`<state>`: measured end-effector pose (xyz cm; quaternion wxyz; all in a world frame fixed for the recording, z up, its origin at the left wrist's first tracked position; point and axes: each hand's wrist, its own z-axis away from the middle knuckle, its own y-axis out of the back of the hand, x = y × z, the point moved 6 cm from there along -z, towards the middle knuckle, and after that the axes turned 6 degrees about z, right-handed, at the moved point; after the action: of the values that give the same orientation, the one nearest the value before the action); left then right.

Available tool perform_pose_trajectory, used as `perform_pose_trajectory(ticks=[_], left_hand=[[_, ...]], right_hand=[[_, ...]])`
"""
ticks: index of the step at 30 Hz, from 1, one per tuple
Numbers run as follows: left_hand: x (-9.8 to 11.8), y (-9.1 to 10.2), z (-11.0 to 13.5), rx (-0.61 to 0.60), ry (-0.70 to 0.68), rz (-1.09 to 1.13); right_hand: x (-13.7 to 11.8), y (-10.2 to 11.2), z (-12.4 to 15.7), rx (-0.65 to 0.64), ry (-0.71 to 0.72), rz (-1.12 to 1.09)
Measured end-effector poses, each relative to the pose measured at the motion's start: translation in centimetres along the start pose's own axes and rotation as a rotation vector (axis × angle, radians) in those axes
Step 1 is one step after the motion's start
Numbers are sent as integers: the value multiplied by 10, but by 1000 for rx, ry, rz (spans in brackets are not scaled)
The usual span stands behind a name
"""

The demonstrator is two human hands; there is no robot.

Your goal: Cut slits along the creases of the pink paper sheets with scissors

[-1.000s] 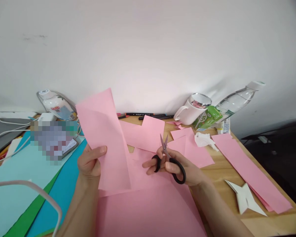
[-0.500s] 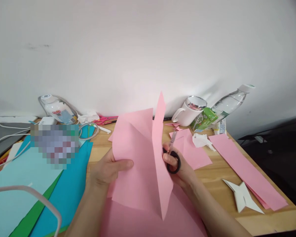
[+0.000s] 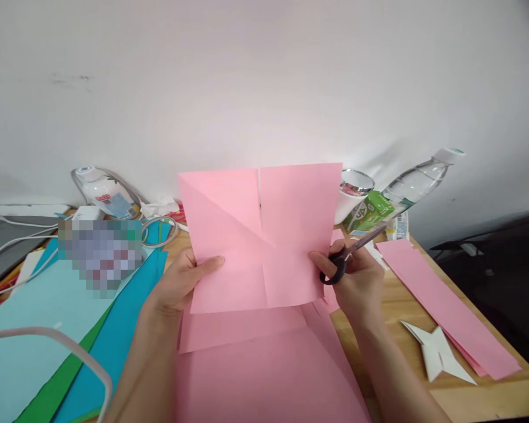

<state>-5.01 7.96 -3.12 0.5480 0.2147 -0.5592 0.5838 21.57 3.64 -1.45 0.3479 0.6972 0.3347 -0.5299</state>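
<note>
A creased square of pink paper [image 3: 229, 258] is held up in front of me, with a slit running down from the middle of its top edge and fold lines across it. My left hand [image 3: 183, 276] pinches its left side, thumb on the near face. On the right side, my right hand [image 3: 357, 276] grips the paper's edge and also keeps hold of black-handled scissors [image 3: 335, 269], whose blades point up and to the right. Below the square lie more pink sheets [image 3: 268, 376].
Pink strips [image 3: 445, 311] and a folded white paper star [image 3: 438, 355] lie on the right. Behind are a white mug [image 3: 346, 205], a green carton [image 3: 372, 211] and a tilted water bottle [image 3: 418, 182]. Blue and green sheets [image 3: 132, 329], cables and a white bottle [image 3: 108, 194] occupy the left.
The pink square, whose right half was turned edge-on, is now opened out flat towards me. My right hand has moved right, and the scissors have swung from pointing up to pointing right.
</note>
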Motion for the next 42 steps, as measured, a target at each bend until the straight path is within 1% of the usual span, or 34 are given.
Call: perform_pose_trajectory(ticks=[4,6,7,10,12,16,18,20,21,22,23,24,25,26,27,28,29,31,33,35,37,42], left_hand=[[3,-9,2,-46,-63,-105],[2,-12,3,-49,-52,-108],[1,-12,3,-41,-32,-94],[0,-11,3,-25,-4,-51],[0,-11,4,-35,7,-46],[1,-13,3,-57,5,-53],[3,-13,3,-27,-12,-55],[7,-11,3,44,-56,-44],[10,-10,3,84,-91,-30],[14,-10,4,121,-136,-12],[19,-10,5,153,-182,10],[22,-11,7,180,-224,35],[26,-12,9,200,-268,57],[28,-13,10,224,-285,74],[30,-14,12,251,-303,80],[31,-15,13,263,-313,80],[31,-16,14,272,-318,76],[30,-17,14,270,-323,55],[28,-18,13,242,-302,23],[24,-18,12,212,-265,-2],[21,-18,10,197,-237,-19],[21,-19,10,204,-237,-47]], right_hand=[[-4,5,1,99,70,0],[-5,8,0,135,82,0],[-5,8,-1,124,75,1],[1,4,-6,4,11,8],[6,2,-8,-44,-32,-3],[9,4,-11,-10,-67,-31],[8,6,-12,18,-69,-30],[6,11,-13,50,-56,-21],[5,13,-13,47,-49,-16],[4,12,-13,4,-42,-21],[3,7,-12,-97,-34,-38],[2,-2,-8,-253,-31,-69],[1,-14,-1,-444,-39,-112],[-1,-27,10,-656,-54,-160],[-2,-39,22,-832,-81,-202],[-2,-47,33,-926,-129,-243],[-2,-54,43,-978,-171,-258],[-1,-65,58,-1013,-231,-235],[1,-70,65,-983,-260,-211],[1,-71,67,-950,-257,-184],[1,-70,66,-944,-243,-173],[-2,-69,66,-949,-254,-248]])
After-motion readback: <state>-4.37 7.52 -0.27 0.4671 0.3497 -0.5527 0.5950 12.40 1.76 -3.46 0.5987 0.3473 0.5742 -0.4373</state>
